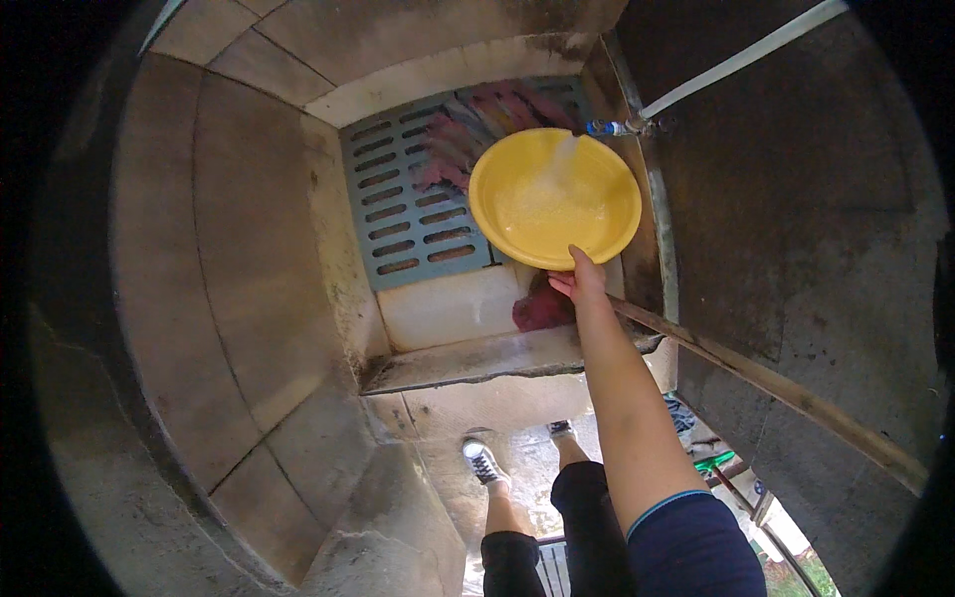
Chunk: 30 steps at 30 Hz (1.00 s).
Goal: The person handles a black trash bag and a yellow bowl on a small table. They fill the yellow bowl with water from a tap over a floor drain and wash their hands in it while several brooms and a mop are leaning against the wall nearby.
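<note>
My right hand (pixel 583 279) grips the near rim of a yellow plastic basin (pixel 522 216), the thumb over the edge and the fingers beneath it. Water (pixel 558 166) streams into the basin from a tap with a blue handle (pixel 608 127) on the right wall, and the bottom looks wet. Under and behind the basin lies a blue-grey slotted plastic grate (pixel 388 201). A faded pink and grey mop head or cloth (pixel 446 153) is spread over the grate, partly hidden by the basin. Out of view is my left hand.
Below the hand, a dark red mop head or cloth (pixel 541 310) rests by the low ledge (pixel 462 362). A long wooden pole (pixel 776 384) slants past my forearm. The white pipe (pixel 739 61) rises from the tap. Tiled wall (pixel 261 224) stands left; a green-headed tool (pixel 715 461) is lower right.
</note>
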Available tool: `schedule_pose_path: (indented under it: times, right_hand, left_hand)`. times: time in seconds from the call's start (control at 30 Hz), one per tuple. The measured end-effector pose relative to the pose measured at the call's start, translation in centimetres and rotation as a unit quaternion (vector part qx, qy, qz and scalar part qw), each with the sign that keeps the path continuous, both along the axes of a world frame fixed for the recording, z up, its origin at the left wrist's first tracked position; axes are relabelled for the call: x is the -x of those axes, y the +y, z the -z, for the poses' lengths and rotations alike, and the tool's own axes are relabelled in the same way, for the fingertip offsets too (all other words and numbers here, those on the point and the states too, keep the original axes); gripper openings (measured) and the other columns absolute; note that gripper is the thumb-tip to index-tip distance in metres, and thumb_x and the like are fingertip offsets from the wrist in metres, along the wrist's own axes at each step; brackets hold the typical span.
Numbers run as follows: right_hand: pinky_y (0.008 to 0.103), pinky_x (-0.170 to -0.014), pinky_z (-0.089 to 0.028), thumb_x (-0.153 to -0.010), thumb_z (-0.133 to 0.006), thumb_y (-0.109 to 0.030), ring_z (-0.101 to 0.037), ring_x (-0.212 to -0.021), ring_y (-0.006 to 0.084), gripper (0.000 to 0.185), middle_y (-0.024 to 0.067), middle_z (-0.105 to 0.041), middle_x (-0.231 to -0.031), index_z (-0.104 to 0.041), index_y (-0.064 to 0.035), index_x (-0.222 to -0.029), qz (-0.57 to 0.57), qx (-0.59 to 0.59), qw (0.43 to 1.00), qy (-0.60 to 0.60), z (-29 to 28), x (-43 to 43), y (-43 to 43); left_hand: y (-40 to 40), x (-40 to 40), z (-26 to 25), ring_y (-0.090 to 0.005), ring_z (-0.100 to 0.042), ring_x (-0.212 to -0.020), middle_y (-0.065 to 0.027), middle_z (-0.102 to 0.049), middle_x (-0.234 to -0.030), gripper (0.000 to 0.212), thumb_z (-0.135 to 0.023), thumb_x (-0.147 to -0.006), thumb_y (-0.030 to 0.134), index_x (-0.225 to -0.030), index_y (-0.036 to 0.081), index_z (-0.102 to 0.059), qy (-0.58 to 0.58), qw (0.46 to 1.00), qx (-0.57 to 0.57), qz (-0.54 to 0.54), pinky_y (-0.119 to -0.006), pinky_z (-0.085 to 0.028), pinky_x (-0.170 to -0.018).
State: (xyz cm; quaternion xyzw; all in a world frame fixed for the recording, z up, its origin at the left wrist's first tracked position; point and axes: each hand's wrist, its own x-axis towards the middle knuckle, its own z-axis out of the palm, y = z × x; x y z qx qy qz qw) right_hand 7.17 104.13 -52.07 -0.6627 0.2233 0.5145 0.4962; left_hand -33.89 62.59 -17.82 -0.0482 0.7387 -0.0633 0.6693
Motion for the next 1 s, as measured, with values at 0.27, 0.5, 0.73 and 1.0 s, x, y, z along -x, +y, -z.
schedule_pose_path:
  times: [0.27,0.5,0.73,1.0]
  right_hand:
    - [0.0429,-0.057,-0.050,-0.071,-0.060,-0.027,-0.058,-0.064,0.0305,0.049,0.0158,-0.052,-0.095,-0.037,-0.0069,-0.110,-0.006,0.007,1.000,0.015,0.3,0.1,0.3]
    - [0.0432,-0.058,-0.050,-0.071,-0.060,-0.026,-0.058,-0.066,0.0321,0.052,0.0165,-0.050,-0.101,-0.035,-0.0087,-0.113,-0.010,0.002,1.000,0.024,0.3,-0.4,0.8]
    - [0.0434,-0.058,-0.049,-0.073,-0.058,-0.028,-0.059,-0.066,0.0300,0.045,0.0150,-0.055,-0.090,-0.039,-0.0076,-0.108,-0.016,0.009,1.000,0.020,0.3,-0.6,1.2]
    - [0.0453,-0.059,-0.049,-0.074,-0.057,-0.025,-0.058,-0.071,0.0321,0.043,0.0159,-0.054,-0.093,-0.039,-0.0070,-0.109,0.017,-0.007,1.000,0.013,0.5,-1.1,1.1]
  left_hand:
    - [1.7,-1.7,0.1,-0.0144,-0.055,-0.069,-0.0054,-0.059,-0.076,0.029,-0.046,-0.081,0.034,-0.088,0.008,-0.057,0.029,1.000,0.003,-0.008,-0.028,-0.047,-0.061]
    - [1.8,-1.9,0.7,-0.0142,-0.054,-0.068,-0.0052,-0.058,-0.075,0.027,-0.047,-0.081,0.032,-0.087,0.007,-0.057,0.019,1.000,0.008,0.004,-0.028,-0.046,-0.061]
    - [2.5,-2.4,1.0,-0.0141,-0.054,-0.068,-0.0051,-0.058,-0.075,0.026,-0.047,-0.080,0.030,-0.087,0.007,-0.057,0.013,1.000,0.012,0.016,-0.028,-0.046,-0.062]
    - [3.4,-2.7,1.4,-0.0139,-0.054,-0.068,-0.0050,-0.058,-0.075,0.024,-0.047,-0.080,0.027,-0.087,0.007,-0.057,0.006,0.999,0.015,0.031,-0.027,-0.046,-0.062]
